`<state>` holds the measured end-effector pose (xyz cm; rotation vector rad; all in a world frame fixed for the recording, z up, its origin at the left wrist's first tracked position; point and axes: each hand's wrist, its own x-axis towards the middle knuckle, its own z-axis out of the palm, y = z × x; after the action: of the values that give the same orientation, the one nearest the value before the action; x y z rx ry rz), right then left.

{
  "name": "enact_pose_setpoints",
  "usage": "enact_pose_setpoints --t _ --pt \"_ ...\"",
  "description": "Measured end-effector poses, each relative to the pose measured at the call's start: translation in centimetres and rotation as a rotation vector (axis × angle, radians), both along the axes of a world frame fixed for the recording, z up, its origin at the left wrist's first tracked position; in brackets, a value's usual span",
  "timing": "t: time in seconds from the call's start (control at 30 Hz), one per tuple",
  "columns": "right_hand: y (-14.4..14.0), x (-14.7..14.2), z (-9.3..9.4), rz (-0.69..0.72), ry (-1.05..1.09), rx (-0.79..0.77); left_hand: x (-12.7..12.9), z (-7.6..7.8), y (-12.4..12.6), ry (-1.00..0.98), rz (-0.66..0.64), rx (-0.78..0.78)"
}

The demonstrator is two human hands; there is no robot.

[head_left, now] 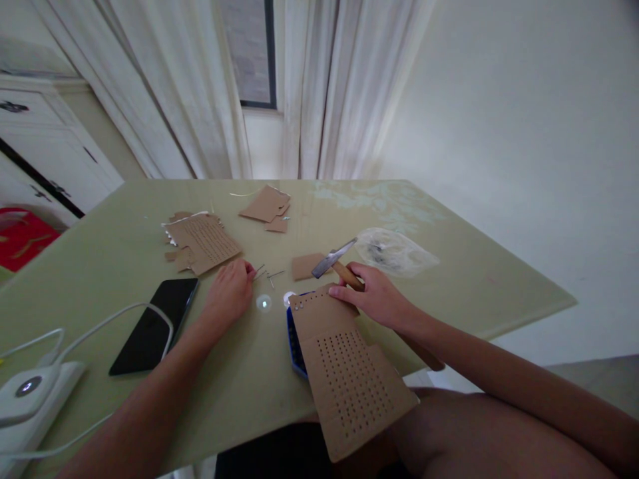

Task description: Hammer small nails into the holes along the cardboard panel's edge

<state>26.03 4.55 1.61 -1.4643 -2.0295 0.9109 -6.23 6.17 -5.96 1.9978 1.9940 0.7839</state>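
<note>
My right hand (pixel 374 293) is wrapped around the wooden handle of a hammer (pixel 333 258), its metal head pointing away from me. The fingertips of that hand rest on a piece of cardboard (pixel 344 362) with many rows of punched holes. This cardboard lies over a blue container (pixel 295 346) and overhangs the table's near edge. At its upper left corner, a couple of small nail heads show. My left hand (pixel 232 286) is closed in a pinch on a thin nail, beside several loose nails (pixel 270 277) on the tabletop.
A black phone (pixel 154 326) and a white power strip (pixel 37 399) with cables lie at the left. Cardboard scraps (pixel 204 239) and another cardboard piece (pixel 269 203) sit farther back. A clear plastic bag (pixel 397 251) lies right of the hammer on the green table (pixel 464 279).
</note>
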Motion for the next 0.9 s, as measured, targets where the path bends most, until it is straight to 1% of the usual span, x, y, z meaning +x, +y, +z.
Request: enact_pose_setpoints --t 0.07,0.13,0.2,0.27,0.3,0.33,0.4,0.47,0.53,0.57,0.67,0.77,0.9 --pt "0.0 0.0 0.1 0.001 0.003 -0.004 0.7 1.0 -0.4 -0.061 -0.032 0.03" --pt "0.0 0.0 0.2 0.003 0.011 -0.012 1.8 2.1 -1.2 -0.168 -0.106 0.062" --pt "0.0 0.0 0.2 0.007 0.015 -0.009 3.1 2.9 -2.2 -0.382 -0.214 0.092" --pt "0.0 0.0 0.1 0.009 0.019 -0.001 4.2 3.3 -3.3 -0.611 -0.318 0.085" --pt "0.0 0.0 0.0 0.01 0.024 0.001 4.7 3.4 -3.7 -0.688 -0.354 0.066" --pt "0.1 0.0 0.0 0.01 0.034 -0.005 5.0 3.4 -4.0 -0.722 -0.373 0.042" --pt "0.1 -0.1 -0.2 0.006 0.094 -0.069 5.3 3.3 -4.2 -0.736 -0.377 0.002" --pt "0.1 -0.1 -0.3 -0.005 0.209 -0.185 5.4 3.2 -4.1 -0.759 -0.358 -0.018" --pt "0.1 -0.1 -0.4 -0.024 0.322 -0.28 5.5 3.0 -3.9 -0.815 -0.347 -0.022" --pt "0.1 -0.2 -0.4 -0.034 0.363 -0.303 5.6 3.0 -3.8 -0.846 -0.345 -0.017" --pt "0.0 -0.2 -0.4 -0.061 0.415 -0.314 6.2 2.7 -4.0 -0.906 -0.318 0.026" --pt "0.0 -0.2 -0.5 -0.074 0.401 -0.321 6.9 2.5 -4.6 -0.927 -0.265 0.077" --pt "-0.1 -0.2 -0.7 -0.039 0.354 -0.352 7.7 2.0 -5.4 -0.913 -0.199 0.123"
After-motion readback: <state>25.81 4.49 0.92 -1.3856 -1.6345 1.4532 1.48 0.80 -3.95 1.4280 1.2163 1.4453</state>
